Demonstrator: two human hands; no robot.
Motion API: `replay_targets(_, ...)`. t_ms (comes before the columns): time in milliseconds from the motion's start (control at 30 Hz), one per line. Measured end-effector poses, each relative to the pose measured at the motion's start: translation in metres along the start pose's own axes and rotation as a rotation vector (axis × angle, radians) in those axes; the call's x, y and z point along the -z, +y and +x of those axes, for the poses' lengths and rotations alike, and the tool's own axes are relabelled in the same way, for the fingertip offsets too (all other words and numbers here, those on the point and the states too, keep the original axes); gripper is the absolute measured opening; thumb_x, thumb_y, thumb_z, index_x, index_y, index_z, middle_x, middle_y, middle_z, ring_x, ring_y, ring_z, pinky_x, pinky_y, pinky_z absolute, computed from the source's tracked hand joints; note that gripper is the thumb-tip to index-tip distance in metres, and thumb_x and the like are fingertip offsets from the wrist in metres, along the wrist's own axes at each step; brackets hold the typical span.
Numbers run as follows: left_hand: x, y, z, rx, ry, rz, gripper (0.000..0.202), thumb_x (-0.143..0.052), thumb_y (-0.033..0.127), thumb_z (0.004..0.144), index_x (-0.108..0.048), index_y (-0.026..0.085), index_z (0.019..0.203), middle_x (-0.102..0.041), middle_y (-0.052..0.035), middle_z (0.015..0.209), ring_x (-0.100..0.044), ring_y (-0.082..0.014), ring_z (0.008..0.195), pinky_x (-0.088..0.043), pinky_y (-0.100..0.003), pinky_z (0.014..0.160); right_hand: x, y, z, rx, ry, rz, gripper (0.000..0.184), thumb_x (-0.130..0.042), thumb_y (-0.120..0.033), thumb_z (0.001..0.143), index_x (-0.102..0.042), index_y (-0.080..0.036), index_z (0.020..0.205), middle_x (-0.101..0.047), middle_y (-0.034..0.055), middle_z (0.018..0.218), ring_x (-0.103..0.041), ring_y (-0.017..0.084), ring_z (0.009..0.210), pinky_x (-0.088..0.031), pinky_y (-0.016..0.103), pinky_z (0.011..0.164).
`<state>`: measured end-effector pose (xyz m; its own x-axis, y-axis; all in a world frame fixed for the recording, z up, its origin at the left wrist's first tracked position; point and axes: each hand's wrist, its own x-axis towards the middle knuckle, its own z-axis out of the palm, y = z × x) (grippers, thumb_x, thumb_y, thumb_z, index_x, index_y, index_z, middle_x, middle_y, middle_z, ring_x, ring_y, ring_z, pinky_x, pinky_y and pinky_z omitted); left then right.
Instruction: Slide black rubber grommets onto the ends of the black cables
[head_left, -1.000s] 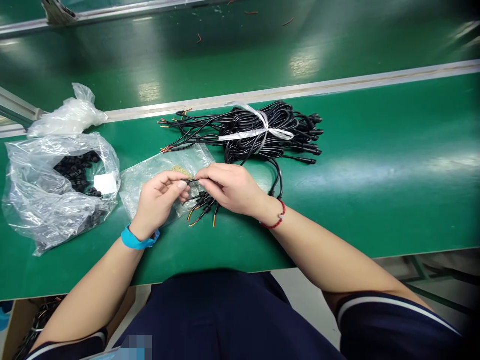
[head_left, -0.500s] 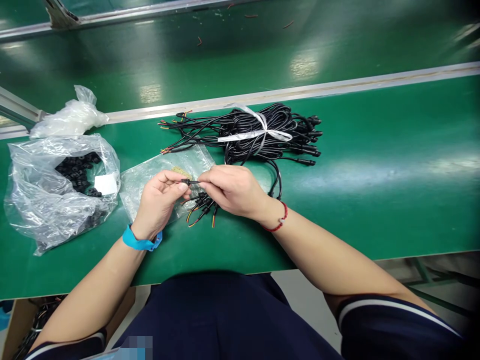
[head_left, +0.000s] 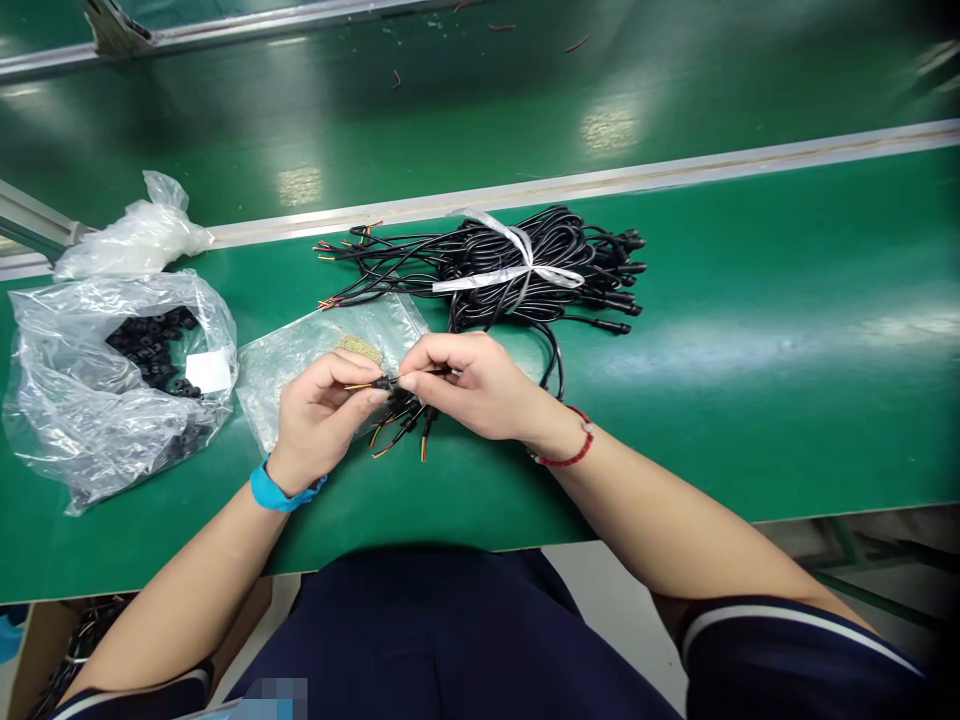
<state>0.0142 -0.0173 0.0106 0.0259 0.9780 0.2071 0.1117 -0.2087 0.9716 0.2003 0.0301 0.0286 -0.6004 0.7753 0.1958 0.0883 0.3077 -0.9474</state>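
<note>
My left hand [head_left: 321,412] pinches a small black ring-like part [head_left: 384,382] between thumb and fingertips. Thin yellow and orange wire ends [head_left: 358,386] stick out of that part to the left. Close by on the right, my right hand [head_left: 480,388] is closed on a black cable [head_left: 442,372], thumb against forefinger, and its fingers cover part of it. Below the hands, several black cable ends [head_left: 405,425] with coloured bare-tipped wires lie bunched on the green table; small black parts sit on them.
A bundle of black cables [head_left: 517,265], tied with white ribbon, lies behind the hands. A flat clear bag [head_left: 274,365] with yellowish granules is under my left hand. At left stand an open plastic bag [head_left: 82,400] of black parts and a white bag [head_left: 131,240].
Coloured wire ends now show on the left side of the small black part. Both hands have dropped slightly toward me, and my right hand has shifted a little to the right.
</note>
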Motion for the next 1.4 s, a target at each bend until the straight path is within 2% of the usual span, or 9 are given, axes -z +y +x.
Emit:
replay_targets(167, -0.006, -0.005, -0.001, -0.082, -0.017, 0.076, 0.013, -0.072, 0.013, 0.074, -0.064, 0.021, 0.083, -0.067, -0.0016, 0.083, -0.063, -0.013, 0.079, -0.052, -0.025, 0.069, 0.0, 0.001, 0.0, -0.003, -0.016, -0.105, 0.013, -0.052, -0.013, 0.083, -0.058, -0.015, 0.072, -0.051, -0.0055, 0.06, -0.042, 0.005, 0.055, -0.033, 0.018, 0.054)
replay_targets(267, -0.008, -0.007, 0.0, -0.069, 0.0, 0.141, 0.011, -0.071, 0.016, 0.077, -0.064, 0.02, 0.084, -0.067, -0.0016, 0.084, -0.063, -0.013, 0.079, -0.052, -0.025, 0.07, -0.003, 0.003, 0.0, -0.003, 0.011, -0.248, 0.014, -0.051, -0.013, 0.085, -0.058, -0.015, 0.073, -0.052, -0.0052, 0.061, -0.043, 0.006, 0.056, -0.033, 0.019, 0.055)
replay_targets(433, -0.008, -0.002, 0.003, -0.029, 0.101, 0.093, 0.014, -0.071, 0.022, 0.077, -0.063, 0.019, 0.087, -0.065, -0.0023, 0.086, -0.064, -0.0138, 0.08, -0.053, -0.024, 0.065, -0.005, 0.005, 0.0, 0.102, 0.079, -0.285, 0.009, -0.05, -0.016, 0.088, -0.059, -0.016, 0.089, -0.065, 0.0013, 0.084, -0.055, 0.01, 0.073, -0.042, 0.021, 0.068)
replay_targets(500, -0.006, 0.0, 0.003, -0.023, 0.12, 0.07, 0.014, -0.071, 0.022, 0.076, -0.063, 0.019, 0.087, -0.065, -0.0025, 0.088, -0.064, -0.0136, 0.079, -0.054, -0.024, 0.064, -0.004, 0.004, -0.001, 0.145, 0.1, -0.285, 0.009, -0.051, -0.016, 0.088, -0.06, -0.016, 0.09, -0.066, 0.0021, 0.087, -0.057, 0.01, 0.076, -0.043, 0.021, 0.071)
replay_targets(667, -0.003, -0.001, 0.002, -0.097, 0.07, 0.026, 0.014, -0.071, 0.015, 0.076, -0.063, 0.018, 0.088, -0.064, -0.0018, 0.087, -0.064, -0.0124, 0.077, -0.056, -0.022, 0.062, -0.002, 0.002, -0.002, 0.171, 0.139, -0.276, 0.01, -0.054, -0.014, 0.086, -0.061, -0.015, 0.079, -0.059, -0.0028, 0.069, -0.049, 0.007, 0.061, -0.038, 0.018, 0.059)
replay_targets(867, -0.002, -0.004, 0.001, -0.213, 0.008, 0.069, 0.02, -0.071, 0.006, 0.074, -0.065, 0.019, 0.089, -0.066, -0.0015, 0.085, -0.063, -0.0111, 0.079, -0.054, -0.019, 0.064, 0.002, -0.001, -0.002, 0.096, 0.057, -0.135, 0.012, -0.054, -0.011, 0.082, -0.057, -0.016, 0.072, -0.052, -0.0047, 0.064, -0.042, 0.006, 0.055, -0.033, 0.018, 0.052)
replay_targets(1133, -0.002, -0.004, 0.0, -0.196, -0.033, 0.092, 0.02, -0.071, 0.006, 0.074, -0.065, 0.019, 0.088, -0.067, -0.0023, 0.086, -0.064, -0.0119, 0.079, -0.053, -0.022, 0.067, 0.006, 0.0, -0.003, 0.044, -0.025, -0.137, 0.012, -0.053, -0.014, 0.083, -0.056, -0.016, 0.072, -0.052, -0.0042, 0.064, -0.042, 0.006, 0.058, -0.033, 0.019, 0.054)
replay_targets(1400, -0.004, -0.007, 0.002, -0.155, -0.065, 0.235, 0.012, -0.071, 0.016, 0.077, -0.064, 0.019, 0.086, -0.068, -0.0032, 0.084, -0.064, -0.0141, 0.078, -0.054, -0.026, 0.069, 0.001, 0.001, -0.002, 0.043, -0.014, -0.284, 0.013, -0.051, -0.008, 0.082, -0.058, -0.015, 0.073, -0.05, -0.0058, 0.061, -0.04, 0.005, 0.055, -0.031, 0.019, 0.055)
